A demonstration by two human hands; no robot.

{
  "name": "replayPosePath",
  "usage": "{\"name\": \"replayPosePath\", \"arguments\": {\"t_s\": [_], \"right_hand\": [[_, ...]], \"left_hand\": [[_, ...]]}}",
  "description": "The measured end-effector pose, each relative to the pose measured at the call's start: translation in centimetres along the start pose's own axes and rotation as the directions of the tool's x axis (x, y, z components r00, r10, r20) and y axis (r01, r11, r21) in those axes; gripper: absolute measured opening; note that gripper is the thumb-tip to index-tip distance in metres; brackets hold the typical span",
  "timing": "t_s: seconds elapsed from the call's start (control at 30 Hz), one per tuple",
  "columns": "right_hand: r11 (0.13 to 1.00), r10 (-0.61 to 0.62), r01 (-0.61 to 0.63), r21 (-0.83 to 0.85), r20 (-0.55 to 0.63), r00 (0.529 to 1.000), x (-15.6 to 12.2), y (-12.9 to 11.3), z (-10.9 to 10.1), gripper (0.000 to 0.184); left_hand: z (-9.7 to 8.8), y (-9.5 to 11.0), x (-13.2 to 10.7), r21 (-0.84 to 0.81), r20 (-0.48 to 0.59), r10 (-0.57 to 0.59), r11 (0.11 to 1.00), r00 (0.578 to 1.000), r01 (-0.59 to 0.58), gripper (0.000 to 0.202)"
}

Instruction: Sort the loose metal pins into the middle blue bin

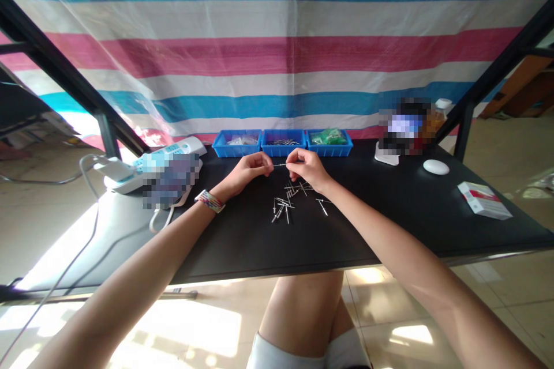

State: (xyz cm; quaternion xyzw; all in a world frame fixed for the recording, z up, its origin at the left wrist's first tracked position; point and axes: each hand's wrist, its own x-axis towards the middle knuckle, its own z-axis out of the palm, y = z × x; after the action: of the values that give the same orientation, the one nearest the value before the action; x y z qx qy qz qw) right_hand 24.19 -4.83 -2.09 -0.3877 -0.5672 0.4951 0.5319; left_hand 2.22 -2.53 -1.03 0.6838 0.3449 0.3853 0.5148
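Two hands meet over a black table, and one slim metal pin bridges the gap between them. Taking that pin as the centre of a clock, with twelve toward the striped sheet and six toward the person's knees, its long axis lies close to level, from nine to three. The left hand is at nine o'clock, thumb and fingertips pinched at one end; the right hand is at three, its fingertips closed around the other. Neither hand is nearer, since the pin reaches both pinches, and the relation that counts is this end-to-end line: the two grips face each other along the shaft, close together with a short bare stretch showing. The very ends are hidden by the fingers, so how far the pin runs into each grip cannot be told.

Relative to the left grip, the pin points out toward three o'clock; relative to the right, toward nine. Loose metal pins lie scattered on the table: a cluster at six, others at about five beneath the right hand, and a couple near four beside the right forearm. Just beyond the pin at twelve is the middle blue bin, with the left blue bin at ten and the right blue bin at two.
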Motion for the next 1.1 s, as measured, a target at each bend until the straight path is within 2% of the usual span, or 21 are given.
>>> {"name": "replayPosePath", "arguments": {"t_s": [0.33,0.47,0.57,0.63,0.77,0.93,1.1], "right_hand": [[0.999,-0.043,0.043,-0.025,-0.006,0.999,0.0,-0.2,-0.1,0.014],[0.991,-0.130,0.124,-0.046,-0.149,0.980,0.4,-0.5,-0.4,0.016],[0.983,-0.181,0.168,-0.068,-0.324,0.929,1.3,-0.3,-0.8,0.018],[0.986,-0.164,0.143,-0.084,-0.378,0.911,1.9,-0.1,-1.1,0.021],[0.984,-0.117,0.063,-0.165,-0.345,0.931,2.2,0.1,-1.7,0.032],[0.969,-0.154,0.079,-0.236,-0.320,0.935,1.2,-0.2,-1.5,0.022],[0.968,-0.149,0.080,-0.237,-0.288,0.946,1.0,-0.1,-1.1,0.018]], "left_hand": [[0.2,0.2,0.0,-0.027,0.031,-0.030,0.999,0.999,0.031,0.030],[0.3,-0.1,0.1,-0.089,0.040,-0.036,0.995,0.999,0.040,0.034],[0.4,-0.2,0.0,-0.078,0.079,-0.038,0.996,0.996,0.045,0.034],[0.3,-0.2,0.0,-0.053,0.107,-0.035,0.998,0.994,0.041,0.032],[0.3,0.0,-0.1,0.056,0.138,-0.023,0.998,0.990,0.015,0.029],[0.9,0.4,-0.7,0.324,0.262,0.037,0.938,0.964,-0.124,0.034],[1.3,0.1,-1.0,0.437,0.313,0.127,0.860,0.941,-0.262,0.027]]}}
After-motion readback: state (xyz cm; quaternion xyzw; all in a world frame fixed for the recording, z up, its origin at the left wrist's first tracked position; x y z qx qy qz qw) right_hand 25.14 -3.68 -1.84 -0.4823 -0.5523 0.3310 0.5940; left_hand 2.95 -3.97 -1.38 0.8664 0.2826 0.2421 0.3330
